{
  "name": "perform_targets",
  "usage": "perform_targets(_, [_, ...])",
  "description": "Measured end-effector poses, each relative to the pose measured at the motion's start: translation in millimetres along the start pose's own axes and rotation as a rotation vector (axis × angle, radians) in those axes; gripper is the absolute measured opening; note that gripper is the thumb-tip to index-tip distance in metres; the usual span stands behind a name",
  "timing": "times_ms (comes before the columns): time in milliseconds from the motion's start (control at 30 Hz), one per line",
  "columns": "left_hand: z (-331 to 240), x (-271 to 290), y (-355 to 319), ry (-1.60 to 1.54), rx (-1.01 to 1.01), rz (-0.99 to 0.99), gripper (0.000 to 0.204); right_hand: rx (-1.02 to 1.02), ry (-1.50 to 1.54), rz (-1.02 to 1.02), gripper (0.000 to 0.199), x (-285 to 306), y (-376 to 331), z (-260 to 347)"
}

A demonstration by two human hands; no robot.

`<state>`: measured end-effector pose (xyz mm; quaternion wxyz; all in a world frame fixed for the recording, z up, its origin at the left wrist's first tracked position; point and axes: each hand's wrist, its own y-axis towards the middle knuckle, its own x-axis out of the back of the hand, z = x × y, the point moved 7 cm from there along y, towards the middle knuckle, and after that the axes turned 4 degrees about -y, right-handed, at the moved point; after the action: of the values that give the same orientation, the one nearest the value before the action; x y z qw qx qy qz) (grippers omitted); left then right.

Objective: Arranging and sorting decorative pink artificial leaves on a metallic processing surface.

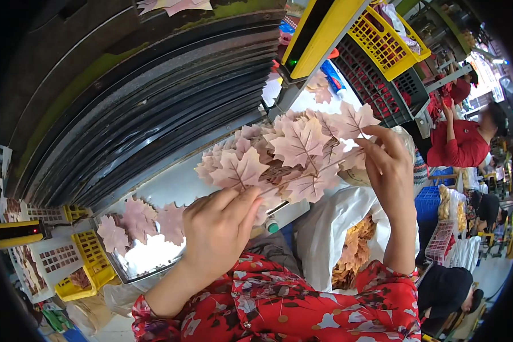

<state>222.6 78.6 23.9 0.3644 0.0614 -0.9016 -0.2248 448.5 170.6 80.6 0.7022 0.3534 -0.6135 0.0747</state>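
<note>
A spray of pale pink artificial maple leaves [302, 142] with darker veins and brown stems stretches between my hands. My left hand [219, 225] is closed in a pinch at its near-left end, thumb and fingers together beside a leaf. At the far-right end, my right hand [389, 162] pinches the spray near a leaf with thumb and forefinger. Behind and under it, more pink leaves are heaped on the metal ledge [196, 162] of the machine; where the held spray ends and the heap begins is hard to tell. Several loose pink leaves [137, 219] lie left of my left hand.
A dark machine with stacked ribbed plates [154, 108] fills the upper left. A yellow post [319, 40] rises beyond the leaves. A white sack [319, 239] of orange-brown leaves [353, 251] stands below my right hand. Yellow crates [387, 43] are around; people work at the right.
</note>
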Motion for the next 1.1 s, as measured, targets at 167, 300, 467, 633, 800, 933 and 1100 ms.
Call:
perform_targets(167, [27.7,-32.8,1.8,0.034,0.043,-0.034,0.020,-0.037,0.228,0.170,0.027,-57.1,0.5,-23.3])
perform_targets(300, [51.6,-38.0,9.3,0.007,0.094,-0.086,0.017,-0.096,0.426,0.198,0.026,-96.6,0.9,-39.8])
perform_targets(467, [87.0,-39.7,25.3,-0.065,0.198,0.016,0.019,-0.032,0.440,0.187,0.029,-118.1,15.7,-39.3])
perform_targets(633, [74.3,-34.2,-0.5,-0.322,0.362,0.153,0.039,-0.193,0.484,0.265,0.035,-89.3,-5.2,-32.7])
perform_targets(800, [91.5,12.3,-64.5,-0.133,0.481,-0.025,0.030,-0.281,0.275,-0.006,0.039,-49.0,-36.7,-13.1])
perform_targets(933, [110.1,48.2,-120.5,-0.026,0.677,-0.144,0.015,-0.287,0.411,-0.004,0.029,-43.7,-57.3,39.4])
perform_targets(1100, [116.1,72.1,-155.9,0.205,0.635,-0.225,0.018,0.259,0.516,0.151,0.024,-79.1,-21.0,157.7])
